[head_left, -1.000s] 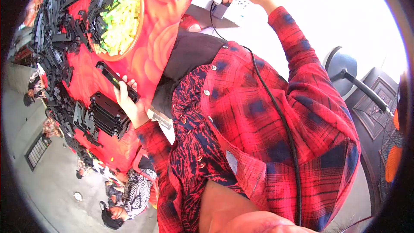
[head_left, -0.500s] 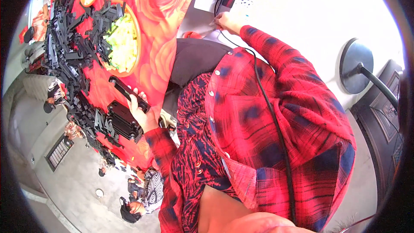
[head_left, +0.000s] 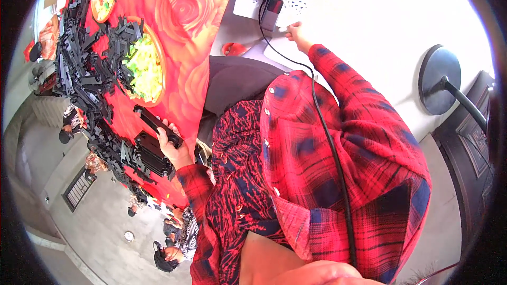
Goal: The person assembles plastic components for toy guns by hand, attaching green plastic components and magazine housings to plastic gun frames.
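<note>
My left hand [head_left: 171,145] grips a long black plastic part [head_left: 157,126] over the red tabletop, with fingers wrapped round its near end. Just beside it lie wider black plastic parts [head_left: 153,153]. To the upper right, my right hand [head_left: 300,37] has its fingers curled near the edge of a white surface; whether a small thing sits between the fingertips I cannot make out. Close by its fingers stands a grey and black box-shaped device [head_left: 271,13] with a black cable [head_left: 327,126] that runs down across my plaid shirt.
A long heap of black plastic parts [head_left: 84,68] covers the left of the red rose-patterned tablecloth [head_left: 185,10]. Two orange-rimmed baskets hold yellow-green pieces [head_left: 145,68]. At the right is a round black base on a pole [head_left: 439,79]. Other people [head_left: 174,248] are at the lower left.
My right hand has moved from beside the cable and device toward the right and slightly down. The left hand keeps its hold on the black part, with little movement.
</note>
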A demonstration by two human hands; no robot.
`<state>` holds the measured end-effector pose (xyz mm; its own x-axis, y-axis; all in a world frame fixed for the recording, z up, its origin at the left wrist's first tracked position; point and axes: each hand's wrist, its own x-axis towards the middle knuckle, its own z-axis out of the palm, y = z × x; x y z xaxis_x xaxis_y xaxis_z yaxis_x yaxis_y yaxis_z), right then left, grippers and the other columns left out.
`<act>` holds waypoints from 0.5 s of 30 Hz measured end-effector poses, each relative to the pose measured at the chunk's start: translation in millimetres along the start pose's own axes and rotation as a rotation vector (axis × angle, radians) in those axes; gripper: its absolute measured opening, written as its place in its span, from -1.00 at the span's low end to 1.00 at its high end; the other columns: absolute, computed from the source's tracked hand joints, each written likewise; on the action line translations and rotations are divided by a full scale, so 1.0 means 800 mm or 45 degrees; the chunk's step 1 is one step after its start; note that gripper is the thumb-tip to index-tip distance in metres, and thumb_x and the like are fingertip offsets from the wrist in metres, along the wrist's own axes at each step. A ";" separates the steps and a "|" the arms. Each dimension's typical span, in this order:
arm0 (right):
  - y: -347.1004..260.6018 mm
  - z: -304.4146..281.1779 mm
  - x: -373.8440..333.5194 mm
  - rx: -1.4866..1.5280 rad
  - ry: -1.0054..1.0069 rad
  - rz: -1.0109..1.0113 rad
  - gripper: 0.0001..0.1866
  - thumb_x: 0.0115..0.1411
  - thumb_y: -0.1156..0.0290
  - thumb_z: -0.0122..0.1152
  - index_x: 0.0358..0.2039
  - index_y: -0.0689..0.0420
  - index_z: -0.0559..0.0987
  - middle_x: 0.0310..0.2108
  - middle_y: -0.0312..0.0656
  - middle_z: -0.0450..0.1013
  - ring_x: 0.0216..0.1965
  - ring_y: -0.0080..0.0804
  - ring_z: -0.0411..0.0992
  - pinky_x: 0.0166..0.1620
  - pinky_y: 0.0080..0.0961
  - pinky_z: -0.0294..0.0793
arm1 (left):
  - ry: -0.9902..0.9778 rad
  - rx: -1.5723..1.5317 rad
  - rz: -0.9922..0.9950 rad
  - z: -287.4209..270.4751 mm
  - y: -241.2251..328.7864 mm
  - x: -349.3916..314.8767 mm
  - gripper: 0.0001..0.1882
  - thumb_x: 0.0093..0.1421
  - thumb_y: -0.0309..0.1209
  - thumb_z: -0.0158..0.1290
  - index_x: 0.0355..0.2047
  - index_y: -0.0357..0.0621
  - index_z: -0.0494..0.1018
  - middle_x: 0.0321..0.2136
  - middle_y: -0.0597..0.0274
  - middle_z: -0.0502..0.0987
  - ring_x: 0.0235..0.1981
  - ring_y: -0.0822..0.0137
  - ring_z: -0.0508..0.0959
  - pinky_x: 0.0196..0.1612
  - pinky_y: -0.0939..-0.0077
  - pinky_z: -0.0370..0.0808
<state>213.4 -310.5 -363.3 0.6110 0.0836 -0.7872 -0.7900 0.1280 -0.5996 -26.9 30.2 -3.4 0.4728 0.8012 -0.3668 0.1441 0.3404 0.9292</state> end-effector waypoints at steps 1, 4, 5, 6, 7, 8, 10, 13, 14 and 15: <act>0.000 -0.009 0.001 0.049 0.079 -0.017 -0.74 0.23 0.46 0.07 -0.09 0.25 0.38 -0.33 -0.12 0.46 -0.40 -0.35 0.54 -0.35 -0.48 0.54 | 0.013 -0.002 -0.006 0.002 0.001 -0.001 -0.64 0.30 -0.29 0.11 0.01 -0.22 0.39 -0.10 0.13 0.56 -0.27 0.35 0.58 -0.20 0.53 0.58; -0.007 -0.019 0.015 0.151 0.126 -0.030 -0.78 0.23 0.47 0.08 -0.12 0.21 0.38 -0.35 -0.18 0.44 -0.46 -0.45 0.46 -0.42 -0.54 0.45 | -0.018 -0.046 -0.039 -0.005 0.003 -0.002 -0.62 0.30 -0.29 0.11 0.04 -0.21 0.37 -0.09 0.12 0.56 -0.26 0.34 0.58 -0.18 0.51 0.59; -0.010 -0.022 0.023 0.154 0.174 -0.052 -0.79 0.23 0.48 0.08 -0.13 0.20 0.38 -0.36 -0.19 0.44 -0.47 -0.48 0.42 -0.43 -0.54 0.43 | -0.014 -0.064 -0.043 -0.005 0.005 -0.005 -0.61 0.30 -0.29 0.11 0.05 -0.20 0.36 -0.08 0.13 0.55 -0.25 0.33 0.58 -0.16 0.50 0.59; -0.001 -0.035 0.038 0.049 0.191 -0.078 -0.77 0.21 0.49 0.10 -0.12 0.19 0.37 -0.37 -0.20 0.43 -0.46 -0.51 0.39 -0.41 -0.53 0.40 | -0.061 -0.091 -0.077 0.007 0.010 -0.001 -0.61 0.30 -0.31 0.11 0.06 -0.19 0.35 -0.08 0.13 0.55 -0.25 0.32 0.58 -0.16 0.49 0.60; 0.009 -0.053 0.050 0.057 0.223 -0.070 -0.77 0.21 0.49 0.10 -0.12 0.19 0.37 -0.37 -0.20 0.43 -0.46 -0.51 0.39 -0.41 -0.53 0.40 | -0.082 -0.080 -0.101 0.020 0.012 0.006 -0.61 0.30 -0.31 0.11 0.06 -0.19 0.35 -0.08 0.13 0.55 -0.25 0.32 0.58 -0.16 0.49 0.60; 0.003 -0.048 0.057 0.023 0.211 -0.106 -0.77 0.22 0.46 0.12 -0.13 0.20 0.38 -0.39 -0.21 0.43 -0.45 -0.51 0.39 -0.39 -0.53 0.41 | 0.055 -0.048 -0.042 0.019 0.013 0.002 -0.62 0.30 -0.31 0.11 0.05 -0.18 0.36 -0.09 0.14 0.55 -0.25 0.32 0.58 -0.16 0.49 0.60; -0.006 -0.035 0.063 -0.014 0.184 -0.139 -0.77 0.22 0.44 0.14 -0.15 0.20 0.38 -0.40 -0.22 0.43 -0.45 -0.50 0.39 -0.38 -0.53 0.41 | 0.144 0.053 0.032 0.012 0.017 0.008 -0.67 0.27 -0.37 0.14 -0.01 -0.20 0.39 -0.17 0.21 0.55 -0.25 0.34 0.57 -0.14 0.44 0.60; -0.030 -0.031 0.043 0.268 0.284 -0.131 -0.76 0.22 0.41 0.16 -0.16 0.23 0.40 -0.42 -0.21 0.44 -0.47 -0.49 0.39 -0.38 -0.55 0.40 | 0.177 0.243 0.070 0.038 0.021 0.018 -0.75 0.26 -0.40 0.15 -0.11 -0.22 0.42 -0.24 0.22 0.51 -0.24 0.35 0.54 -0.13 0.51 0.59; -0.047 -0.022 0.028 0.245 0.257 -0.182 -0.76 0.21 0.39 0.15 -0.18 0.24 0.41 -0.44 -0.20 0.45 -0.42 -0.43 0.44 -0.33 -0.49 0.44 | 0.170 0.288 0.055 0.046 0.021 0.011 -0.79 0.26 -0.40 0.16 -0.16 -0.20 0.42 -0.29 0.28 0.47 -0.26 0.38 0.53 -0.13 0.53 0.59; -0.056 -0.013 0.015 0.226 0.231 -0.231 -0.76 0.21 0.37 0.15 -0.20 0.25 0.42 -0.46 -0.18 0.47 -0.37 -0.37 0.49 -0.28 -0.43 0.48 | 0.179 0.304 0.053 0.045 0.020 0.009 -0.79 0.26 -0.40 0.16 -0.16 -0.20 0.42 -0.29 0.28 0.47 -0.26 0.38 0.53 -0.13 0.53 0.59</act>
<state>255.7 -325.5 -347.3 0.7093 -0.1323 -0.6923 -0.6381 0.2966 -0.7105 10.1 23.8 10.4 0.3597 0.8783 -0.3149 0.3358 0.1930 0.9219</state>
